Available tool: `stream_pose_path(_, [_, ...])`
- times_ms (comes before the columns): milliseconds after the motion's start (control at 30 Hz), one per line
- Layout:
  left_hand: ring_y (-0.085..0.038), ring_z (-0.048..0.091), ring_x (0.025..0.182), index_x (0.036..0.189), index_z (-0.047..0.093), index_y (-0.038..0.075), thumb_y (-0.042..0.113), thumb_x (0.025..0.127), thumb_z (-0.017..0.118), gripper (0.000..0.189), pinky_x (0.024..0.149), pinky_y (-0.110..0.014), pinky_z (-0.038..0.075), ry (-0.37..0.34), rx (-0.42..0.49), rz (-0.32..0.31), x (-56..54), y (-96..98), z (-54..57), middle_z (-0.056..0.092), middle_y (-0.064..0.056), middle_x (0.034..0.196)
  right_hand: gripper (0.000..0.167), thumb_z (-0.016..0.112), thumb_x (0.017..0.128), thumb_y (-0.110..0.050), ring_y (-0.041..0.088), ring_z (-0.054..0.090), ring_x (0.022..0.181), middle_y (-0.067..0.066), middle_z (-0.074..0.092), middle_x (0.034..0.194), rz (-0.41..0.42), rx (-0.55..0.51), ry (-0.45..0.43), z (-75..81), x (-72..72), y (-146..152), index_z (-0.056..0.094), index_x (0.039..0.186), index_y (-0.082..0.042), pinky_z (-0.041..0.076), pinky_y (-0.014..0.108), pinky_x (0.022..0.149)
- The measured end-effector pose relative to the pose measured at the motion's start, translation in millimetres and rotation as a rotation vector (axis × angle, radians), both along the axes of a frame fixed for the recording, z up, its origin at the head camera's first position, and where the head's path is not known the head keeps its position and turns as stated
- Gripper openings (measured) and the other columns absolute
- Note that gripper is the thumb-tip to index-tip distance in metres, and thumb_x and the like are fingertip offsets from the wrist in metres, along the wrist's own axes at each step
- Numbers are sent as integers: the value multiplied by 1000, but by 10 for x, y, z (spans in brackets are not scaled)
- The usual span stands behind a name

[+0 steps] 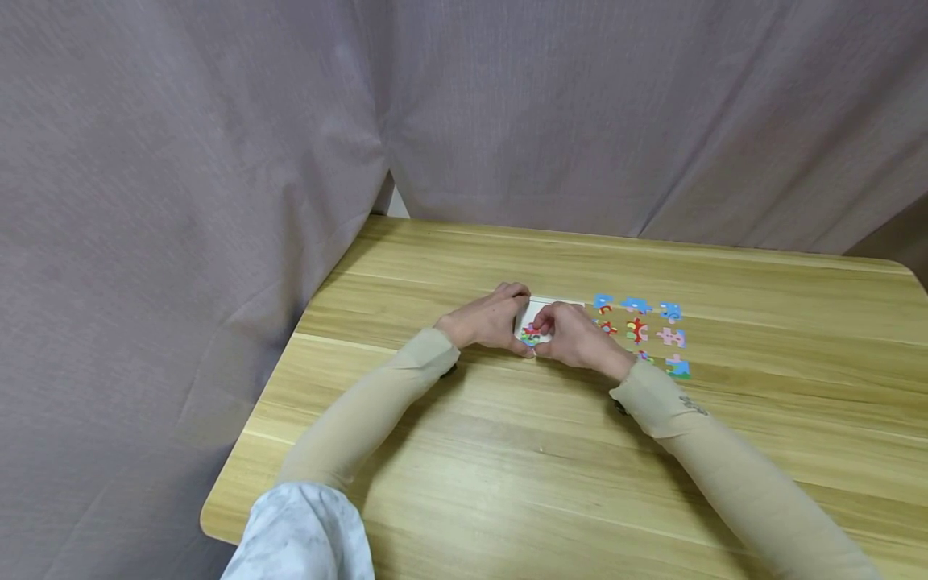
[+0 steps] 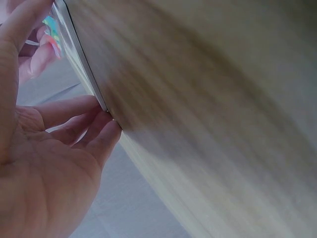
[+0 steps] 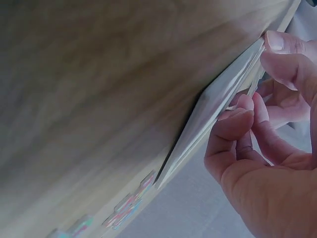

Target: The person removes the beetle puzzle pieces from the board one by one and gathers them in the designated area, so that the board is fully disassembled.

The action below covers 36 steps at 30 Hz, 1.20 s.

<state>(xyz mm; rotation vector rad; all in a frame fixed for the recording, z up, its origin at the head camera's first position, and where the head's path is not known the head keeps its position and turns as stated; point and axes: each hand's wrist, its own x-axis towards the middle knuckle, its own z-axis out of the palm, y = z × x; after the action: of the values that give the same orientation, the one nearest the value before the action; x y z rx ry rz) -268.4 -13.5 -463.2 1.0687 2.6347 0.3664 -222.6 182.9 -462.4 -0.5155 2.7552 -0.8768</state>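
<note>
A shallow white puzzle tray lies flat on the table. My left hand grips its left side, thumb at the near corner and fingertips against the far corner; in the left wrist view those fingers press at the tray's end. Over the tray, my right hand pinches a colourful jigsaw piece of red, green and blue near the near left corner. In the right wrist view its curled fingers are close above the tray surface. The right hand covers much of the tray.
Several loose jigsaw pieces lie in rows right of the tray, among them a blue one, a red one and a pink one. The right forearm partly covers the nearest row. A grey curtain hangs behind the wooden table.
</note>
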Motion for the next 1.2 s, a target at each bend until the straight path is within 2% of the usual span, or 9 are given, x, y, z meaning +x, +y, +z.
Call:
stream_pose_path(267, [-26, 47, 150, 132, 65, 4, 52, 86, 92, 72, 126, -34, 46, 3, -19, 3, 12, 0, 19, 45, -10, 166, 28, 87, 84, -9, 23, 64, 92, 12, 71, 99, -27, -27, -22, 34, 52, 134, 72, 106, 0, 50, 32, 82])
stream_pose_path(600, [-25, 47, 148, 138, 63, 6, 53, 85, 92, 77, 125, -33, 47, 3, -27, 13, -16, -22, -8, 46, -9, 165, 28, 87, 87, -12, 23, 61, 92, 11, 69, 100, -47, -43, -35, 61, 154, 350, 72, 109, -1, 49, 33, 83])
stream_pose_path(800, [-25, 46, 150, 142, 61, 4, 55, 86, 91, 81, 127, -34, 45, 2, -42, 14, -18, -42, 3, 45, -9, 167, 29, 89, 86, -12, 20, 59, 89, 9, 68, 96, -54, -62, -17, 68, 211, 467, 72, 107, -1, 48, 28, 80])
stream_pose_path(1200, [-25, 42, 154, 137, 62, 5, 56, 88, 89, 76, 128, -34, 44, 4, -54, 16, -21, -86, 11, 42, -8, 169, 30, 89, 85, -10, 22, 60, 92, 11, 69, 99, -67, -74, 17, 63, 281, 688, 74, 109, 0, 47, 21, 77])
